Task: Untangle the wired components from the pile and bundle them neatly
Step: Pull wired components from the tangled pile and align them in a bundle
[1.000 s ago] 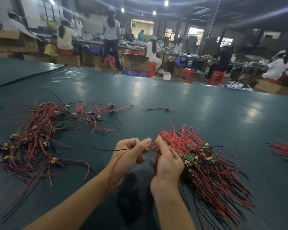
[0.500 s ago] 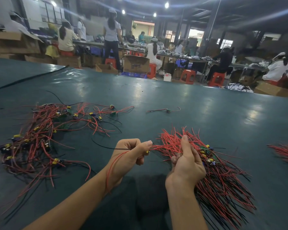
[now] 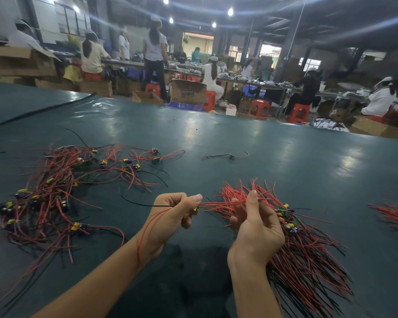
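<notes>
my left hand [image 3: 175,214] is curled into a loose fist, its fingers [image 3: 193,199] clamped on one component [image 3: 195,211] (only a bit of yellow shows below my thumb). from that grip its red leads [image 3: 221,204] run taut to the right into my right hand [image 3: 255,228], where the upright thumb pinches them against the bent fingers behind. a black wire [image 3: 143,204] sticks out of my left fist toward the left, lifted off the surface [image 3: 262,145]. a red wire [image 3: 145,232] loops from the fist down across my left wrist.

both hands hover above the near part of the surface, between two heaps. the pile [image 3: 53,193] lies well to the left of my left hand. its red and black wires cross every way, with yellow parts and small green boards caught among them. the bundle [image 3: 308,260] lies just under and to the right of my right hand, its wires roughly side by side and fanning toward me. whether that hand touches it i cannot tell.

a lone component [image 3: 232,156] with short leads lies further out, apart from both heaps. at the right edge another red bunch [image 3: 395,214] shows, blurred. beyond the surface are cardboard boxes [image 3: 187,91], red stools [image 3: 260,109] and people [image 3: 91,56].
</notes>
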Demonstrator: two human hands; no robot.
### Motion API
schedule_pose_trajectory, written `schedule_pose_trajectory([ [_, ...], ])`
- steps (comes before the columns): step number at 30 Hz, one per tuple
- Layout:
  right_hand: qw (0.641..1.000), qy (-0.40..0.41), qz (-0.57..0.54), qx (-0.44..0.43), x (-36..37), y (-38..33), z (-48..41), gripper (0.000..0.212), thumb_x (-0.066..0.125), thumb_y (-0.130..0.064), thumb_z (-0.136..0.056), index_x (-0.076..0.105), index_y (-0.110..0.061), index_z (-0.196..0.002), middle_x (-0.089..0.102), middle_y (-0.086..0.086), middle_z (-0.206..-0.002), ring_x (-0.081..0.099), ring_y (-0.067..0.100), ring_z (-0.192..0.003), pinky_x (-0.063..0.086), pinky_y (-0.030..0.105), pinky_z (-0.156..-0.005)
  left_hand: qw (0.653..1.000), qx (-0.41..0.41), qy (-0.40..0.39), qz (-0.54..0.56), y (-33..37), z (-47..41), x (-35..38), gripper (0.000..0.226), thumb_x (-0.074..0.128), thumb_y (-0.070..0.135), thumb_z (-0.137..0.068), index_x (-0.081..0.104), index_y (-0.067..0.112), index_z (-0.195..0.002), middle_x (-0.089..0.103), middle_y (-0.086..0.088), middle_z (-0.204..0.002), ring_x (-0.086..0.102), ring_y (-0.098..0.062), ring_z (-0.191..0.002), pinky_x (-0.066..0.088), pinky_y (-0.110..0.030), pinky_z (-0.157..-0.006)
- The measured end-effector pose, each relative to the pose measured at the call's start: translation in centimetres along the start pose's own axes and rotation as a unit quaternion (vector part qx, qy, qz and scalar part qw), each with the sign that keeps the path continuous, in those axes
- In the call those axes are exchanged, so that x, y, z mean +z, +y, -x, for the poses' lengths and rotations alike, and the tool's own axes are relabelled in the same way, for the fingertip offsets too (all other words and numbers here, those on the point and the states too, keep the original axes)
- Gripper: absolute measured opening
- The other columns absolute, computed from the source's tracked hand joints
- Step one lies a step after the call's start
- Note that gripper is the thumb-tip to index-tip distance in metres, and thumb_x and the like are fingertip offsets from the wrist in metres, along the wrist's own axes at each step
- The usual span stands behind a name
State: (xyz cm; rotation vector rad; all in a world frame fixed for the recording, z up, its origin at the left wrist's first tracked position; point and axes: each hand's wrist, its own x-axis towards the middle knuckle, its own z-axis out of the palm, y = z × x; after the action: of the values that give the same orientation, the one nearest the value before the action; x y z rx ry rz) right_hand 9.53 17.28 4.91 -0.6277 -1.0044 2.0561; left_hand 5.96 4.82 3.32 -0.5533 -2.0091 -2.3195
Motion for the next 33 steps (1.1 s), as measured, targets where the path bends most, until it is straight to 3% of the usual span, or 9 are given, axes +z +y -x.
schedule_pose_trajectory([
  [5,1.000,0.011,-0.015,0.012,0.0,-0.2,0.0,0.018,0.076,-0.019,-0.084,0.064,-0.016,-0.071,0.070,-0.001,-0.060,0.067,0.012,-0.052,0.042,0.018,-0.038,1.000,0.000,-0.013,-0.002,-0.1,0.1,0.2,0.039,0.067,0.048,-0.068,0.051,0.021,-0.043,0.049,0.008,-0.048,0.043,-0.009,-0.044,0.038,-0.016,-0.047],
  [11,1.000,-0.006,-0.025,0.006,0.0,0.0,0.5,0.020,0.073,-0.028,-0.087,0.062,-0.015,-0.076,0.068,-0.007,-0.059,0.068,0.011,-0.053,0.043,0.018,-0.038,1.000,-0.014,0.001,0.009,-0.5,0.1,0.3,0.041,0.066,0.039,-0.078,0.052,0.020,-0.045,0.047,0.004,-0.048,0.042,-0.011,-0.044,0.038,-0.017,-0.048],
  [17,0.993,-0.113,0.033,0.026,0.4,1.0,1.6,0.020,0.073,-0.034,-0.080,0.071,-0.015,-0.079,0.072,0.001,-0.072,0.071,0.014,-0.061,0.048,0.020,-0.043,0.996,-0.045,0.055,0.058,-0.5,-0.4,0.0,0.042,0.075,0.043,-0.076,0.054,0.018,-0.049,0.048,0.001,-0.048,0.040,-0.011,-0.042,0.035,-0.019,-0.045],
  [21,0.969,-0.206,0.128,0.042,0.5,2.1,3.0,0.014,0.074,-0.028,-0.084,0.078,-0.022,-0.072,0.064,-0.006,-0.057,0.053,0.004,-0.049,0.043,0.021,-0.046,0.994,-0.048,0.058,0.076,-0.6,-0.4,0.0,0.039,0.068,0.047,-0.069,0.055,0.014,-0.053,0.049,0.000,-0.051,0.041,-0.011,-0.042,0.034,-0.020,-0.045],
  [26,0.963,-0.235,0.113,0.066,0.7,2.2,3.6,0.018,0.073,-0.017,-0.085,0.080,-0.022,-0.069,0.074,0.001,-0.070,0.062,0.006,-0.060,0.050,0.018,-0.055,0.998,-0.016,0.032,0.051,-0.9,-0.2,0.1,0.067,0.068,0.048,-0.070,0.049,-0.016,-0.067,0.046,-0.004,-0.050,0.043,-0.012,-0.044,0.038,-0.018,-0.046],
  [29,0.969,-0.210,0.106,0.076,0.8,2.2,3.4,0.021,0.074,-0.012,-0.083,0.079,-0.022,-0.065,0.073,0.003,-0.070,0.062,0.015,-0.068,0.053,0.031,-0.069,0.999,-0.009,0.032,0.039,-0.8,-0.1,0.2,0.067,0.067,0.046,-0.069,0.048,-0.018,-0.066,0.047,-0.009,-0.052,0.042,-0.012,-0.044,0.037,-0.017,-0.046],
  [33,0.969,-0.210,0.114,0.062,0.7,2.1,3.4,0.023,0.074,-0.012,-0.084,0.078,-0.025,-0.065,0.073,0.001,-0.068,0.065,0.009,-0.064,0.055,0.020,-0.063,0.999,-0.013,0.022,0.032,-0.6,-0.1,0.3,0.067,0.066,0.044,-0.072,0.049,-0.020,-0.069,0.049,-0.013,-0.056,0.044,-0.013,-0.044,0.038,-0.018,-0.046],
])
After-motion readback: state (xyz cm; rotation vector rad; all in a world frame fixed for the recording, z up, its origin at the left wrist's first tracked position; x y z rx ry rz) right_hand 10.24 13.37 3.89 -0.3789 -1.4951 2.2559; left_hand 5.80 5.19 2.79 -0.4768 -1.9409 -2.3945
